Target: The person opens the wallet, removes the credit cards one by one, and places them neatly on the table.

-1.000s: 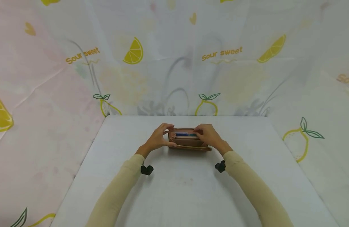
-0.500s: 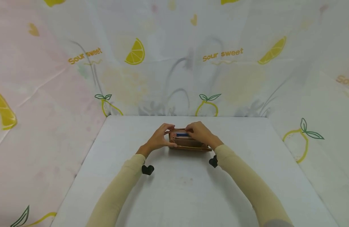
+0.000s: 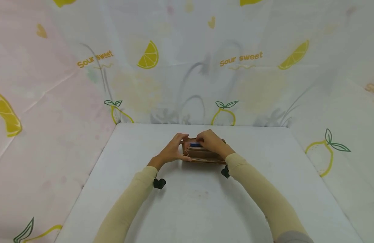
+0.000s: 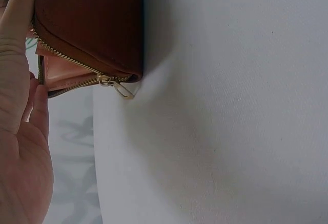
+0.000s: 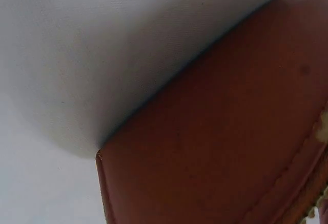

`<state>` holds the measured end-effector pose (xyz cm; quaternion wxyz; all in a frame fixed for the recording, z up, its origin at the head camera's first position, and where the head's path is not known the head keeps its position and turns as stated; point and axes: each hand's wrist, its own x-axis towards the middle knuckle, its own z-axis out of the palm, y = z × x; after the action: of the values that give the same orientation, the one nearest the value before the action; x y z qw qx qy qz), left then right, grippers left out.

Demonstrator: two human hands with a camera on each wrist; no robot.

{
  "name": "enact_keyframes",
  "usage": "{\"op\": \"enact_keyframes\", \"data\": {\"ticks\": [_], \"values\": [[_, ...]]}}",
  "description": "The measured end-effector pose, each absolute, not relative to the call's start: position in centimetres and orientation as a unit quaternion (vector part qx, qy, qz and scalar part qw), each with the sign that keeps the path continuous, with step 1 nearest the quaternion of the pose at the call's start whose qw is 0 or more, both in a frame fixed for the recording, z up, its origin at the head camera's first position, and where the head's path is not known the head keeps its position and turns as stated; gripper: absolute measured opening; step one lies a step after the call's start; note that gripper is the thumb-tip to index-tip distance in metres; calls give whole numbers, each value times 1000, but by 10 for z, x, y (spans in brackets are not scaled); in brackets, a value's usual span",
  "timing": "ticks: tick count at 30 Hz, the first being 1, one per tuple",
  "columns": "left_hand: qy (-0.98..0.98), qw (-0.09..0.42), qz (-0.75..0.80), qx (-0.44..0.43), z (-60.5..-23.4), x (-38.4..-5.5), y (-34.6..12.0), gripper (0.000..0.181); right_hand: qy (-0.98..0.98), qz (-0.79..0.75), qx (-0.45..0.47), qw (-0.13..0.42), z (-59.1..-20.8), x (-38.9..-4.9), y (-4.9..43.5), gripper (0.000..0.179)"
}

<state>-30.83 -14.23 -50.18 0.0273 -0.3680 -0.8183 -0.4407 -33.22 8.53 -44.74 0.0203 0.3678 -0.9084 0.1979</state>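
Observation:
A brown zip-around wallet (image 3: 203, 160) stands on the white table with its mouth spread upward. My left hand (image 3: 172, 149) grips its left end, thumb at the near edge and fingers at the far edge. In the left wrist view, the wallet's brown side (image 4: 92, 24) shows a gold zip and a zip pull (image 4: 123, 89). A blue and white card (image 3: 194, 145) sits in the far part of the wallet. My right hand (image 3: 212, 141) is over the opening with curled fingers right at the card; its fingertips are partly hidden, so I cannot tell what they hold.
A white table (image 3: 187, 209) extends under both sleeved arms, with its far edge against a cloth backdrop (image 3: 175, 84) printed with lemons. The wallet's brown outer side (image 5: 205, 121) fills much of the right wrist view. Black wrist mounts (image 3: 159, 183) hang under the sleeves.
My right hand has moved left along the wallet's mouth, from the right end toward the blue card, covering the green piece seen before. The left hand keeps its hold on the left end.

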Motion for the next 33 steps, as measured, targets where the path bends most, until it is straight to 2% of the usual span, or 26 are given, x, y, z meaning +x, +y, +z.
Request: {"op": "enact_keyframes", "data": {"ticks": [22, 33], "values": [[-828, 23, -423, -366, -502, -309, -143, 102, -928, 148, 337, -56, -442, -332, 71, 15], [-830, 18, -424, -361, -502, -309, -143, 103, -931, 85, 354, 1, -445, -326, 67, 9]]}}
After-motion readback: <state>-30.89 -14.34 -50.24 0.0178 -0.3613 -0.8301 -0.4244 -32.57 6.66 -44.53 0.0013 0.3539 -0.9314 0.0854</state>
